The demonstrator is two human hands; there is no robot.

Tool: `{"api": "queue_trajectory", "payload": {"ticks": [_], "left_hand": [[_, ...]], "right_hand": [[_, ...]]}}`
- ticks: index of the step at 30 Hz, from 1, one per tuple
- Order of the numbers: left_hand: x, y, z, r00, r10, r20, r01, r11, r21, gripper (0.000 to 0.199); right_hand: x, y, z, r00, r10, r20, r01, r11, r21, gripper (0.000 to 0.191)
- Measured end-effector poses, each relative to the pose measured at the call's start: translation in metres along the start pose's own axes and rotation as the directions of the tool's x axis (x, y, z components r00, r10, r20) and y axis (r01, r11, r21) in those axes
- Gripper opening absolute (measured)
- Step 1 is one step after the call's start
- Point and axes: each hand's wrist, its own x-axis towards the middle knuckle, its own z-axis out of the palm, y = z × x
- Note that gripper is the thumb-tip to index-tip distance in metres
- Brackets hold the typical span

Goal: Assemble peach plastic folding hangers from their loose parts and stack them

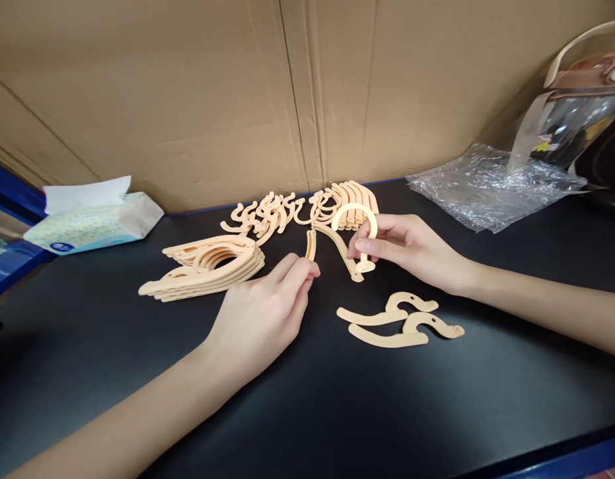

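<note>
The right hand's (pixel 412 249) thumb and fingers are pinched together on a cream, hook-shaped plastic piece (pixel 355 207), its curve rising above the fingertips and its flared end pointing down. The left hand's (pixel 262 313) fingers are drawn in close around the lower end of a short-looking, slotted, cream plastic arm (pixel 311 245), which stands up from them. Between the two sets of fingertips slants a long, curved, cream plastic arm (pixel 340 249); whether it joins the slotted one or touches the right fingers, I cannot tell.

Just nearer than the right fingers lie two loose curved cream strips (pixel 372 318) and two flat cream hooks (pixel 434 324). Left of the left fingers sits a layered stack of cream plastic hangers (pixel 207 273). Beyond both hands are a jumbled pile of cream hooks (pixel 267 216) and, just behind the right fingertips, a row of curved cream arms (pixel 362 199).

Farther out, a pale blue-and-yellow tissue pack (pixel 112 223) lies far left, and a crumpled clear plastic bag (pixel 492 183) right, before a brown-lidded clear bottle (pixel 587 100). Everything rests on a matte black tabletop (pixel 337 412).
</note>
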Motion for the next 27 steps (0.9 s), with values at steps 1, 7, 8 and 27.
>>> {"api": "queue_trajectory", "payload": {"ticks": [1,7,8,27], "left_hand": [[-0.0004,-0.0001,0.0003,1.000,-0.008,-0.011,0.008,1.000,-0.004,0.020],[-0.0006,0.0011,0.0010,0.997,-0.076,0.020,0.076,0.997,-0.032,0.051],[-0.0005,0.0014,0.0008,0.996,-0.081,0.028,0.082,0.996,-0.038,0.053],[0.0009,-0.0020,0.0000,0.990,-0.133,-0.050,0.118,0.965,-0.233,0.018]], "right_hand": [[0.0001,0.0002,0.0001,1.000,-0.022,0.015,0.023,0.999,-0.039,0.020],[-0.0008,0.0000,0.0007,0.991,-0.060,0.116,0.095,0.941,-0.324,0.021],[-0.0011,-0.0001,0.0008,0.990,-0.081,0.117,0.120,0.918,-0.378,0.021],[-0.0014,0.0022,0.0014,0.995,-0.086,0.049,0.099,0.810,-0.578,0.026]]}}
